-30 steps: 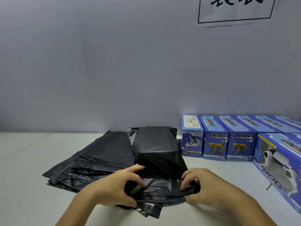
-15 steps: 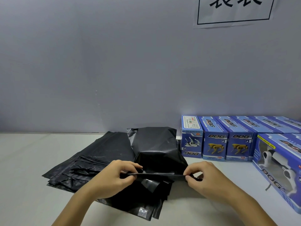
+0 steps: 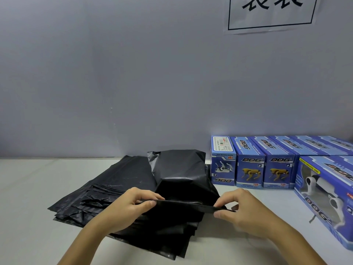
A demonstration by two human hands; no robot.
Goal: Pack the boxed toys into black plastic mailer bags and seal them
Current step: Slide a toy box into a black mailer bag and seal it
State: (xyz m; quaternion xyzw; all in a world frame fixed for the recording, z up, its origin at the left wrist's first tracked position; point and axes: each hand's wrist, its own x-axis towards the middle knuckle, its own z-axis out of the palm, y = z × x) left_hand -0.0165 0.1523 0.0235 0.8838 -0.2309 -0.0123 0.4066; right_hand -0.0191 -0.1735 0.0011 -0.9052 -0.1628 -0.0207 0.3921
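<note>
A black mailer bag [image 3: 181,175] bulging with a box inside lies in the middle of the table, its open end toward me. My left hand [image 3: 126,209] pinches the left end of the bag's flap [image 3: 187,204], and my right hand [image 3: 246,213] pinches the right end. The flap is stretched flat and level between them, a little above the table. A row of blue boxed toy dogs [image 3: 252,165] stands along the wall to the right. One larger blue toy box [image 3: 328,196] lies nearer at the right edge.
A stack of flat black mailer bags [image 3: 107,190] lies fanned out left of and under the filled bag, reaching the table's front. A white paper sign [image 3: 271,12] hangs on the grey wall. Pale table surface [image 3: 28,188] shows at the left.
Both hands have lifted the bag's flap off the table and pulled it taut between them. They moved from pressing low on the bag's end to pinching the raised flap, then drew slightly apart.
</note>
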